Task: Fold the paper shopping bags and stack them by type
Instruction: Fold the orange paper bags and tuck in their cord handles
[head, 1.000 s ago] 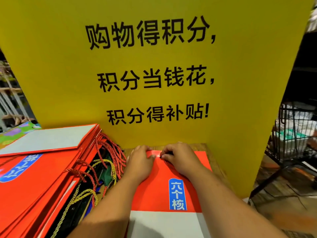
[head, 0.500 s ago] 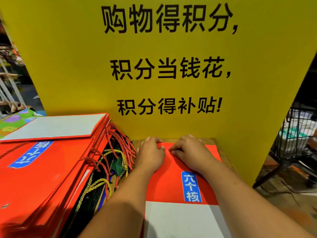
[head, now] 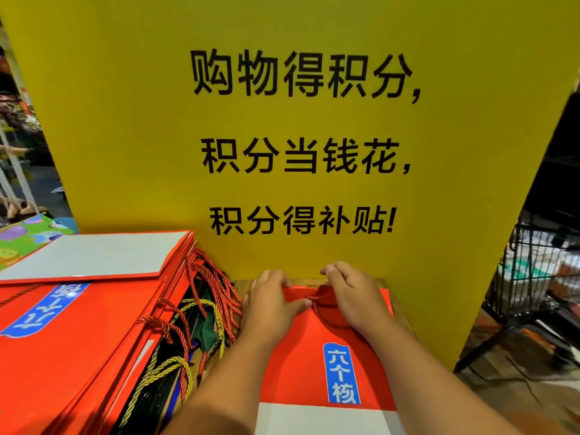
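Half a second back both hands lay flat on the far rim of the red bag (head: pixel 301 356). Now the left hand (head: pixel 270 304) pinches that rim, thumb on top, and the right hand (head: pixel 354 296) curls round the red cord handle (head: pixel 326 312), so we judge the bag flattened and its handle being tucked. The bag lies flat below the yellow sign (head: pixel 282 136), far rim at the sign's foot, glossy red with a blue label (head: pixel 342 375); the stack of red bags (head: pixel 78 340) sits down-left of the sign.
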The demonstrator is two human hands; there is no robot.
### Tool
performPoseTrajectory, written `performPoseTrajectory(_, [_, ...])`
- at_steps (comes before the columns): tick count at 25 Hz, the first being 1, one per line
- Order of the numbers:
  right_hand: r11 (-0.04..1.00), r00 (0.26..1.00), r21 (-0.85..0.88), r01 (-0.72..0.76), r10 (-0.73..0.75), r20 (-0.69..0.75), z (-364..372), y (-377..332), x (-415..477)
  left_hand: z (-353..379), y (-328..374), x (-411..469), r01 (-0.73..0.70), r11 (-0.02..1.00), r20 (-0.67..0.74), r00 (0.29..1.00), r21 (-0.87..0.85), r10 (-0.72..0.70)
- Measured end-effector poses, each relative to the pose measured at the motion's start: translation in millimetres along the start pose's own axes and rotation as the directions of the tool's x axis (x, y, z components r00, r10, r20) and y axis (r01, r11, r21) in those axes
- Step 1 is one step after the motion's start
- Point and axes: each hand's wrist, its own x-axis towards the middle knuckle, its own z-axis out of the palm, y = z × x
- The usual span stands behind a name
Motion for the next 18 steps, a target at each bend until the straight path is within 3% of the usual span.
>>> performPoseTrajectory(2, [0.997, 0.998, -0.057, 0.049, -0.051, -0.038, -8.7, -7.2, 2.4, -1.2, -1.7, 0.0, -0.066, 0.991, -0.019, 0.998, -0.118, 0.065])
performPoseTrajectory(3, [0.993, 0.997, -0.089, 0.072, -0.071, 0.009, -14.2, -11.2, 4.2, -2.1, -3.0, -0.7, -0.093, 0.982, -0.025, 0.996, -0.162, 0.090])
performPoseTrajectory(7, [0.882, 0.931, -0.422, 0.211, -0.050, 0.361, -29.1, -25.6, 3.1, -0.5, -8.4, -3.5, -0.171, 0.972, -0.017, 0.985, -0.161, 0.171])
performPoseTrajectory(13, [0.889, 0.896, -0.363, 0.278, -0.105, 0.431, -14.6, -34.4, 1.0, -0.7, -9.3, -4.4, -0.198, 0.960, -0.010, 0.980, -0.197, 0.200])
performPoseTrajectory(16, [0.902, 0.941, -0.350, 0.252, -0.143, 0.307, -3.7, -22.4, 3.7, 0.4, -7.8, -0.8, -0.156, 0.970, -0.020, 0.988, -0.186, 0.155])
performPoseTrajectory(18, [0.964, 0.992, -0.234, 0.128, -0.126, 0.021, -5.8, -8.1, 7.9, 1.1, -7.4, 1.6, -0.135, 0.979, -0.035, 0.991, -0.153, 0.132])
